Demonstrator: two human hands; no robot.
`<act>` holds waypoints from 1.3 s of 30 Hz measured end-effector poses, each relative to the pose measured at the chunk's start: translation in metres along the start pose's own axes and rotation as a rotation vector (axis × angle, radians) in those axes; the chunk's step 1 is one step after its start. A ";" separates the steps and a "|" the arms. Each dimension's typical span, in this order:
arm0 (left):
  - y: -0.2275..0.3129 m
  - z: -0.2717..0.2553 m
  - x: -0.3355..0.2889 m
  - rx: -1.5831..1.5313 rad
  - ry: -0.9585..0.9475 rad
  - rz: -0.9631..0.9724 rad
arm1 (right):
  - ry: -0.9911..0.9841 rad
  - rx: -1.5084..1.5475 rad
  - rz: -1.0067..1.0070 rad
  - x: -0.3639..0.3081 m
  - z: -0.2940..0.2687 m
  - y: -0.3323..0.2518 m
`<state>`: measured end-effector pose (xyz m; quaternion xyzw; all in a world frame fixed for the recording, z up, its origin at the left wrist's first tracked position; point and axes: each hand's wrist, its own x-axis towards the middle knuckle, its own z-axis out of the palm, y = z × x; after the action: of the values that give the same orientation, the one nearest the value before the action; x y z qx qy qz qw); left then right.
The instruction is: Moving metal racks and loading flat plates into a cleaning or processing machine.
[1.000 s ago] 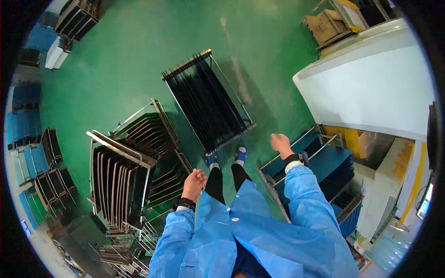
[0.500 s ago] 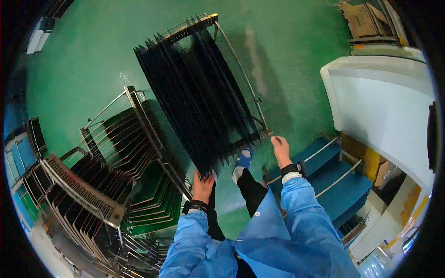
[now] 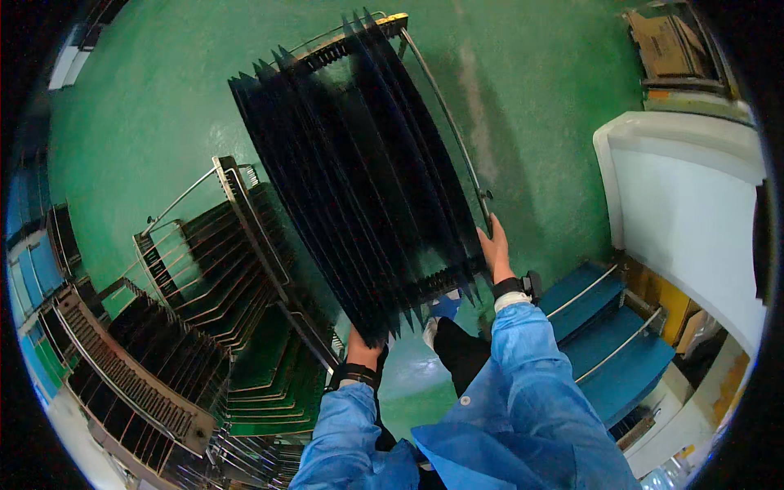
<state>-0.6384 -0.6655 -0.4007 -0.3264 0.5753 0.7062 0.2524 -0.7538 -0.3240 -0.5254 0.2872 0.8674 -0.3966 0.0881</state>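
Observation:
A slotted rack (image 3: 396, 22) with metal side rods stands ahead of me, packed with several thin dark boards (image 3: 351, 180) set on edge. At its near right corner my right hand (image 3: 496, 251) is closed on the frame, fingers along the outer side. My left hand (image 3: 363, 351) is at the near left corner, its fingers hidden behind the board ends. The hand appears to grip the rack from below. Part of the near end covers one of my feet.
Left of me stand more metal racks (image 3: 282, 282) with spaced boards, and another slotted rack (image 3: 131, 367). To the right are stacked blue boards (image 3: 612, 343) with metal rods, a white curved panel (image 3: 686, 196) and cardboard (image 3: 665, 45). The floor (image 3: 539, 73) is green.
My right hand has moved up onto the rack's near right corner and closed there. My left fingers have gone behind the boards. The rack now covers more of my foot.

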 end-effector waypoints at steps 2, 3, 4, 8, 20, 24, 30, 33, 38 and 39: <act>0.012 0.004 -0.002 -0.034 0.013 -0.015 | 0.042 -0.050 0.005 0.003 0.004 0.000; 0.020 0.006 -0.005 0.140 -0.008 0.083 | 0.076 -0.103 0.004 0.005 0.004 0.001; 0.028 0.007 -0.006 0.315 -0.029 0.184 | 0.089 -0.101 0.016 0.011 0.003 -0.002; 0.011 -0.021 -0.017 0.673 0.039 -0.007 | -0.135 0.019 0.105 0.018 -0.004 0.001; 0.038 -0.039 -0.043 0.892 -0.096 0.018 | -0.117 0.330 0.287 -0.078 -0.045 0.019; 0.032 -0.032 -0.039 0.928 -0.155 0.097 | -0.021 0.450 0.457 -0.127 -0.073 0.074; 0.054 0.025 0.032 0.819 -0.383 0.115 | 0.195 0.476 0.707 -0.202 -0.089 0.130; 0.077 0.110 0.050 0.286 -0.198 -0.159 | 0.283 0.771 0.923 -0.228 -0.098 0.133; 0.045 0.170 0.071 0.315 -0.368 -0.431 | -0.425 -0.642 0.447 -0.277 -0.098 0.219; 0.041 0.172 0.064 0.243 -0.361 -0.472 | -0.420 -0.633 0.443 -0.287 -0.090 0.218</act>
<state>-0.7396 -0.5070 -0.4007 -0.2878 0.5098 0.6009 0.5442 -0.3876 -0.2673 -0.4947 0.3384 0.8268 -0.1325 0.4293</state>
